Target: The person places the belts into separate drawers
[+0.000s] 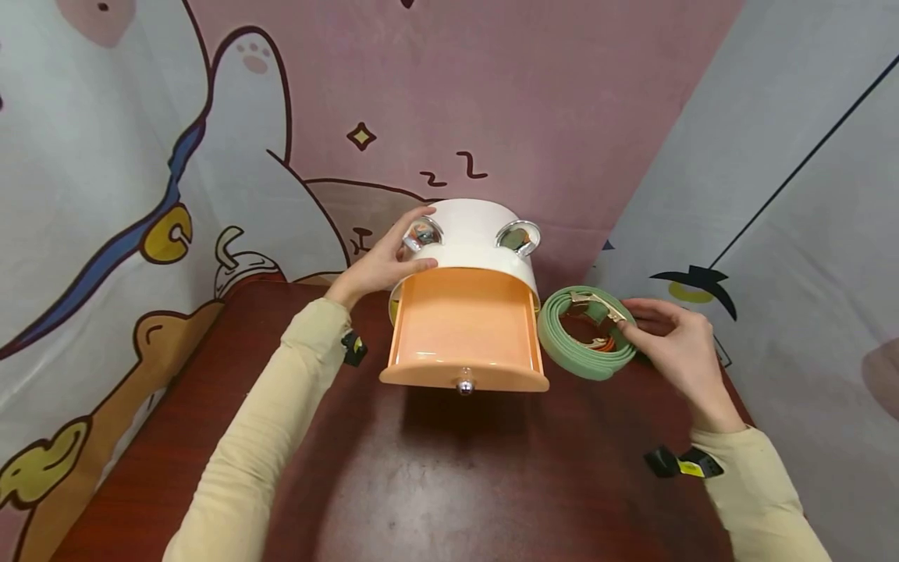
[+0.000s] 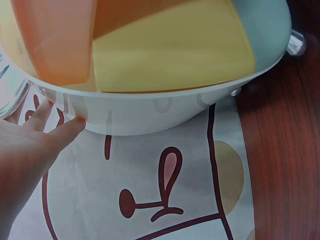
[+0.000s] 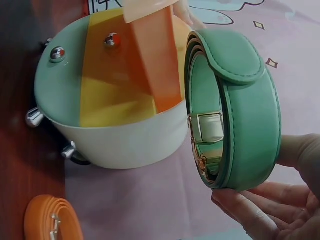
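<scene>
A rounded white drawer box (image 1: 474, 226) stands at the back of the table with its orange drawer (image 1: 463, 320) pulled out. My left hand (image 1: 385, 261) rests on the box's upper left, thumb and fingers spread about a shiny ear-shaped piece (image 1: 424, 232). In the left wrist view its fingertips touch the white wall (image 2: 150, 112). My right hand (image 1: 677, 343) holds a coiled green belt (image 1: 586, 363) by its edge, beside the open drawer. The right wrist view shows the belt's gold buckle (image 3: 210, 127) inside the coil.
Below the orange drawer are a yellow drawer (image 3: 100, 75) and a green one (image 3: 57, 87) with round silver knobs. A coiled orange belt (image 3: 50, 220) lies on the dark red table (image 1: 435, 492), right of the box. A cartoon-printed cloth (image 1: 527, 101) hangs behind.
</scene>
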`<state>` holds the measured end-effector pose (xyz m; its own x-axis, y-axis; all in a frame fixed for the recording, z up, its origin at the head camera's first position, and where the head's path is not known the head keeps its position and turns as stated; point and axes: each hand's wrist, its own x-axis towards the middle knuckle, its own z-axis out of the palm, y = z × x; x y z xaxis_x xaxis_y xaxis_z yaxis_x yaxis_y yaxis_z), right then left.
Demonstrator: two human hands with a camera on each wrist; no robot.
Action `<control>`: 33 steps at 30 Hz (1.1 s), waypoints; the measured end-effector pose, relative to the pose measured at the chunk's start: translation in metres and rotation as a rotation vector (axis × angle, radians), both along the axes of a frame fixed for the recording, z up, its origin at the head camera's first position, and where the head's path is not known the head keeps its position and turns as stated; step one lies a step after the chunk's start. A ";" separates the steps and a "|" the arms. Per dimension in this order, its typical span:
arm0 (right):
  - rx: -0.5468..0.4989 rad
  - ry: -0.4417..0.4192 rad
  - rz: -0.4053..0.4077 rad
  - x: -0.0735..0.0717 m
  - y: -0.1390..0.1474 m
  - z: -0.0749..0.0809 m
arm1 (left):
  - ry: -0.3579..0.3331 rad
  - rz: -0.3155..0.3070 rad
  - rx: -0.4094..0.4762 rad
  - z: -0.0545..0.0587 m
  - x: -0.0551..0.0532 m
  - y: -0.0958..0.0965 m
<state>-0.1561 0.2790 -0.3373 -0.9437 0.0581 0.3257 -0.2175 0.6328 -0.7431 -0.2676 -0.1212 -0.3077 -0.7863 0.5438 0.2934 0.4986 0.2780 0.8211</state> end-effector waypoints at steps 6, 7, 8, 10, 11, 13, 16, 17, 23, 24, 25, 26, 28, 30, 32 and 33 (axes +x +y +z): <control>0.042 0.032 0.023 -0.002 -0.004 0.009 | -0.004 0.003 -0.001 -0.002 -0.001 0.001; 0.044 0.030 0.027 -0.002 -0.006 0.010 | -0.003 0.002 0.003 -0.004 -0.003 0.001; 0.047 0.028 0.032 -0.003 -0.007 0.011 | -0.002 0.002 0.006 -0.007 -0.006 0.000; 0.047 0.024 0.046 -0.004 -0.012 0.012 | 0.005 0.007 0.006 -0.013 -0.012 -0.001; 0.047 0.025 0.053 -0.005 -0.014 0.012 | 0.010 0.011 0.003 -0.016 -0.015 -0.001; 0.050 0.034 0.066 -0.006 -0.019 0.012 | 0.019 0.022 -0.004 -0.023 -0.021 -0.002; 0.049 0.053 0.082 -0.008 -0.026 0.012 | 0.024 0.028 -0.008 -0.026 -0.025 -0.003; 0.047 0.059 0.089 -0.008 -0.029 0.012 | 0.023 0.027 -0.008 -0.026 -0.025 -0.003; 0.044 0.085 0.118 -0.013 -0.043 0.013 | 0.025 0.021 0.003 -0.027 -0.026 -0.003; 0.040 0.087 0.123 -0.014 -0.045 0.013 | 0.025 0.021 0.002 -0.027 -0.026 -0.003; 0.035 0.088 0.128 -0.014 -0.047 0.013 | 0.026 0.020 0.002 -0.027 -0.025 -0.003; 0.027 0.086 0.132 -0.015 -0.049 0.013 | 0.024 0.018 0.004 -0.026 -0.024 -0.003; 0.011 0.078 0.145 -0.016 -0.053 0.013 | 0.016 0.013 0.009 -0.024 -0.022 -0.002; -0.011 0.064 0.156 -0.017 -0.057 0.014 | 0.010 0.005 0.010 -0.017 -0.016 -0.001; -0.028 0.047 0.166 -0.018 -0.061 0.016 | 0.001 0.002 0.011 -0.011 -0.009 0.000; -0.030 0.040 0.172 -0.019 -0.063 0.016 | -0.002 0.002 0.009 -0.007 -0.006 0.000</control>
